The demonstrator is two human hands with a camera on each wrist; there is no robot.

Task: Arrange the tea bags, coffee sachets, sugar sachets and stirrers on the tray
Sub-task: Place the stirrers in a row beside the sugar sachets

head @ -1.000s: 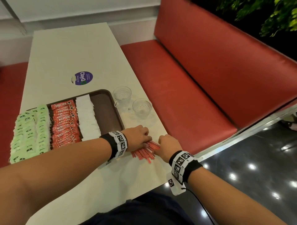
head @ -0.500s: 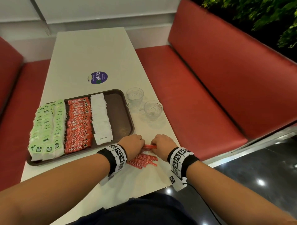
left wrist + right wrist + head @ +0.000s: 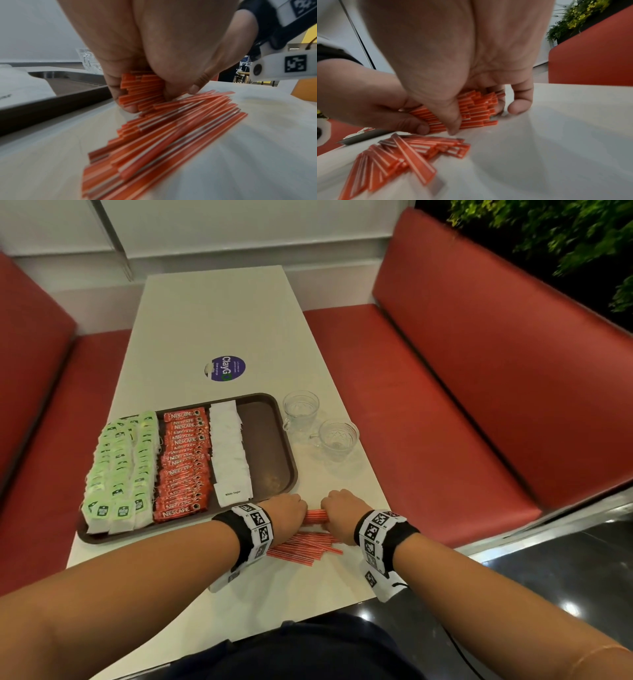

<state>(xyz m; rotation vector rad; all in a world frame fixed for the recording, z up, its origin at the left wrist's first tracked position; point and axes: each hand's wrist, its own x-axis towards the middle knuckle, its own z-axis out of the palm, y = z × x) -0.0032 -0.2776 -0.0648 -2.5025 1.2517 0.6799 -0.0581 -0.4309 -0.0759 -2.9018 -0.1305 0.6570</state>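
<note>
bundle of stirrers (image 3: 315,516) now lifted off the loose stirrers (image 3: 305,546) | I grip it, left hand (image 3: 286,517) and right hand (image 3: 342,513) curled round its ends | beside tray (image 3: 274,440)

Both bare forearms reaching in from the lower corners of the head view, converging near frame centre, each wrist wrapped in a black band with white tags printed in black square patterns. Left hand (image 3: 286,517) knuckles up, fingers curled down and gripping one end of a bundle of thin orange-red white-striped plastic stirrers (image 3: 315,516). Right hand (image 3: 343,513) mirroring it just beside, fingers (image 3: 520,102) and thumb curled round the other end, fingertips down at the surface, backs of both hands toward the head camera
</note>
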